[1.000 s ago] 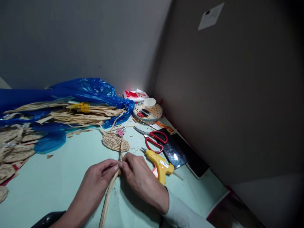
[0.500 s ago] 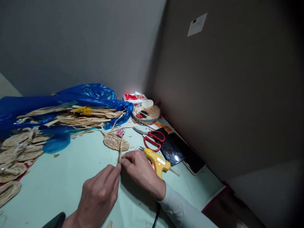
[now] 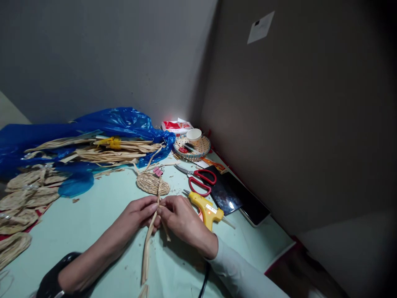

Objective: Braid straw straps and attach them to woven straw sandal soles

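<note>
A narrow braid of pale straw [image 3: 159, 191] runs down from a woven oval straw piece [image 3: 151, 183], with a pink binder clip [image 3: 158, 171] at its top edge. Fingers of my left hand [image 3: 141, 213] pinch the braid's lower end from the left. From the right, my right hand [image 3: 178, 215] pinches the same spot, fingertips almost touching the left ones. Loose straw strands [image 3: 147, 256] hang below the fingers toward the near side. A yellow glue gun [image 3: 207, 210] lies just right of my right hand, and red-handled scissors [image 3: 200, 181] lie beyond it.
Straw bundles [image 3: 114, 155] lie on a blue plastic bag [image 3: 120, 118] at the back left. Woven straw pieces [image 3: 29, 198] line the left edge. A basket [image 3: 201, 148] with a white bowl [image 3: 194, 135] stands behind, and dark flat devices [image 3: 248, 203] lie right.
My left hand has turned and moved up and away, so its forearm and the loose strands now show. My right hand has stayed nearly in place at the braid. The view has shifted slightly.
</note>
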